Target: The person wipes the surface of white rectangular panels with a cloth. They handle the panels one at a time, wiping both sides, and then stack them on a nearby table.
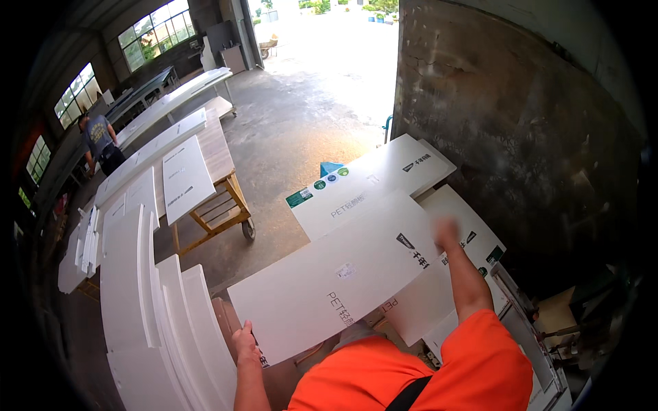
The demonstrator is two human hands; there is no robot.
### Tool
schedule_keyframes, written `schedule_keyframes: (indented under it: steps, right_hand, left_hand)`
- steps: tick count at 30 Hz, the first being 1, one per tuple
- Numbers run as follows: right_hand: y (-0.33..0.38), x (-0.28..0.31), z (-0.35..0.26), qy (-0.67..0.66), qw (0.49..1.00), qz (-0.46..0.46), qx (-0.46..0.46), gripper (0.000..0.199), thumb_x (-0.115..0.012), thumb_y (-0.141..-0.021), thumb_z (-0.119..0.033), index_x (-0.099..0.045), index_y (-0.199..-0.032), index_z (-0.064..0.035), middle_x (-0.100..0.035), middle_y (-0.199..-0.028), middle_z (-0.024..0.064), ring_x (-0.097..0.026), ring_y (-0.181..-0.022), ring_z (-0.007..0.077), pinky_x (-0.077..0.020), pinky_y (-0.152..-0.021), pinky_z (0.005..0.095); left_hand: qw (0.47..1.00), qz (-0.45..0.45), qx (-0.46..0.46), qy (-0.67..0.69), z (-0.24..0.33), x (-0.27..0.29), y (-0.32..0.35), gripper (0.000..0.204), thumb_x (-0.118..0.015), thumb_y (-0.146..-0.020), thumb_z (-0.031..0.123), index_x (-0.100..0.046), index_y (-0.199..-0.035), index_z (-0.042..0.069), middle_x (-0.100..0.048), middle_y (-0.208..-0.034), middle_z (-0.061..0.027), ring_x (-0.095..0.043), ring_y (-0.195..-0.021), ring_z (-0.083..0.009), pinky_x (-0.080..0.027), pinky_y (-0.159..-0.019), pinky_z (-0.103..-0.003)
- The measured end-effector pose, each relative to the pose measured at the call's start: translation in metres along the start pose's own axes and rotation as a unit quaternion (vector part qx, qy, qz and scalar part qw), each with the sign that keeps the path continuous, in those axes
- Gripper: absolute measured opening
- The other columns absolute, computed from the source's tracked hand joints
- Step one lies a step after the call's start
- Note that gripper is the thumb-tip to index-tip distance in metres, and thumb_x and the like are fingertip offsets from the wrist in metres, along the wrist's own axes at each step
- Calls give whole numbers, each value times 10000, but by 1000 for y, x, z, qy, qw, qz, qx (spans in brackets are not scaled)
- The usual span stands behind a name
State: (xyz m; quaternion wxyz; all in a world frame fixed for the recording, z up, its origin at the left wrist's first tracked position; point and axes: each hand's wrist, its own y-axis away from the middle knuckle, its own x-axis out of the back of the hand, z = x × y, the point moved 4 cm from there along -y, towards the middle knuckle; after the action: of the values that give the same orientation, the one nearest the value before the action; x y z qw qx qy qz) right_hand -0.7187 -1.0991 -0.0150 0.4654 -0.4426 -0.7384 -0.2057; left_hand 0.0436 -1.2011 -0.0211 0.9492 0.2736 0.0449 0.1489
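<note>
Left hand [247, 344] low, thumb [247, 325] raised; right hand [447, 233] blurred, farther forward, right arm [471, 284] extended; hands well apart.

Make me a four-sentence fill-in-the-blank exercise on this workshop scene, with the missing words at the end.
1. The left hand holds the left end of a board coloured ____.
2. The right hand belongs to the arm coming out of a sleeve coloured ____.
3. The co-worker stands toward the ____ edge of the picture.
4. The dark wheel sits beneath a table frame made of ____.

Missing words: white; orange; left; wood.
</note>
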Motion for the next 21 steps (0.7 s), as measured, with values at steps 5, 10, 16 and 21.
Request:
schedule_keyframes:
  steps: [5, 10, 16, 21]
  right_hand:
    - [-92, -51, -51, 19, 999, 4, -31, 349, -572, -978, -367, -734, -990, -58, -745, -944, 201, -718, -933, 405, -535, -887, 498]
    - [-150, -69, -111, 79, 992, 66, 73, 270, -586, -1003, -345, -710, -943, -112, -757, -956, 110, -719, -980, 328, -511, -873, 499]
    - [-139, -104, -168, 58, 957, 145, 245, 104, -595, -875, -157, -686, -835, -127, -692, -857, 109, -663, -836, 380, -494, -739, 539]
    - [-161, -115, -154, 8, 984, 66, 167, 206, -643, -994, -294, -707, -1007, -98, -729, -1160, 118, -612, -1252, 320, -383, -1112, 527]
  left_hand:
    - [999, -29, 1, -21, 65, -102, -56, 326, -617, -1053, 230, -653, -1170, -71, -723, -1126, -165, -735, -933, -310, -623, -798, -466]
    - [998, -48, -41, -21, 87, -208, -86, 333, -605, -1064, 236, -648, -1150, -83, -720, -1075, -147, -716, -903, -243, -600, -778, -413]
    - [989, -95, -11, -116, 106, -348, -85, 335, -536, -1103, 234, -613, -1221, -69, -715, -1106, -136, -715, -912, -227, -589, -804, -381]
    - [946, -99, -103, -291, 64, -348, -112, 221, -630, -1043, 154, -598, -1113, -53, -691, -1054, -135, -684, -906, -206, -576, -817, -360]
